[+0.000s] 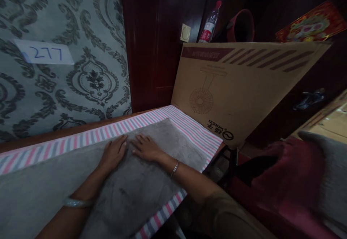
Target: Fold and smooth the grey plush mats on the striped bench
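Striped cloth (196, 132) in pink, gray and white runs over the bench (27, 141), and a gray cloth (130, 192) lies on it, stripes showing along its edges; I can't tell whether the two are joined. Closest to the person come the two forearms, a pale bangle (77, 203) on the left one, a thin bracelet (175, 168) on the right, below a brown sleeve (230, 213). Both hands rest palm down on the gray cloth, just beside each other, and grasp nothing: the left hand (114, 153) has its fingers stretched forward and close together, the right hand (146, 148) has its own spread.

Off to the person's right, something dark red (295, 181) and a gray piece (334, 170) beside it are too blurred to name. Past the striped corner stands a big cardboard box (244, 87), printed with a round drawing and an upside-down YANGZI. A red-capped bottle (209, 25) and a red round thing (240, 25) rise above its top edge. Farther back are a pale switch (185, 33) on dark red wood, and patterned wallpaper (93, 81) bearing a paper (45, 52) marked 277.
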Tool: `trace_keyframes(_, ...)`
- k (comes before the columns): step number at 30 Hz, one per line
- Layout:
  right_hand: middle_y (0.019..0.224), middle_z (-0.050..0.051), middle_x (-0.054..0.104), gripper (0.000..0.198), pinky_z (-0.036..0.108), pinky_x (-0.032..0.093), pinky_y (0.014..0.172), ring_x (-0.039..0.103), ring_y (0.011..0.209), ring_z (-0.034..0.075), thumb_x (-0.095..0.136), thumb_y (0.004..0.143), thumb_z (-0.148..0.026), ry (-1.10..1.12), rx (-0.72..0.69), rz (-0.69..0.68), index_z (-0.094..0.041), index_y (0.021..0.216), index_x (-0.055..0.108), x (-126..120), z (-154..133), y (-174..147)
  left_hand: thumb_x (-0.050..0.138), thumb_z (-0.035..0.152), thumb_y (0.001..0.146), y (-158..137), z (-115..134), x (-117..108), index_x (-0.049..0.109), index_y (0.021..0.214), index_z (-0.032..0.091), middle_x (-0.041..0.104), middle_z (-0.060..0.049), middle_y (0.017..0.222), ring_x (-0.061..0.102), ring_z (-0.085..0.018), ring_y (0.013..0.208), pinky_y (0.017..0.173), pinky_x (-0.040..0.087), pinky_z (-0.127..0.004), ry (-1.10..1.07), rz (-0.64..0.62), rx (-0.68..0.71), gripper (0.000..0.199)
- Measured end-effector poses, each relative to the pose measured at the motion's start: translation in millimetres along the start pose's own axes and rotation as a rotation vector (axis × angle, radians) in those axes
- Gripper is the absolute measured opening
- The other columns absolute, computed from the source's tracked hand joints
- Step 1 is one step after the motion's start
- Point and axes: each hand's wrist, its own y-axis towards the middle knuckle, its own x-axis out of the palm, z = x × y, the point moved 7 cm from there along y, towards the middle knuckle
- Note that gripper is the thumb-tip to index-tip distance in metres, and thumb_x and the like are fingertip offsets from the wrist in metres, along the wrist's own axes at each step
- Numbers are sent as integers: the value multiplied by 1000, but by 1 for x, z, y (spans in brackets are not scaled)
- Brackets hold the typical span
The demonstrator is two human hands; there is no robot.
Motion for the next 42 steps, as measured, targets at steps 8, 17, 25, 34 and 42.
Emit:
trace_keyframes(8,148,-5,54,39,36,34,116,42,141,16,43,103,-32,121,-428,-77,-34,141,51,8,-81,-6,19,42,95,-13,-2,-43,61,128,14,65,-11,132,57,-24,127,112,41,-40,-171,354,49,61)
trace_keyframes(17,165,17,15,65,56,14,121,9,153,31,35,103,-48,47,421,85,-11,156,27,-45,70,6,36,46,91,-3,6,10,45,147,14,38,-16,158,30,-34,148,119,24,-58,153,-115,69,65)
trace_keyframes(25,162,0,33,52,53,20,122,25,150,29,46,100,-48,42,-241,-30,-33,150,42,9,-45,11,26,43,94,4,-11,-1,47,144,15,51,-13,149,43,-26,141,118,32,-46,-75,88,74,61)
trace_keyframes(34,167,11,15,63,51,13,122,10,154,27,30,104,-45,10,437,213,-14,158,22,-64,92,3,35,42,94,1,5,9,41,150,15,40,-15,156,32,-32,147,117,26,-58,224,-96,92,62)
trace_keyframes(42,168,8,11,66,51,10,121,8,154,26,25,102,-57,-74,515,28,-24,159,21,-42,134,-15,34,43,95,1,5,12,47,147,16,40,-15,157,33,-34,146,117,27,-58,295,-183,68,60)
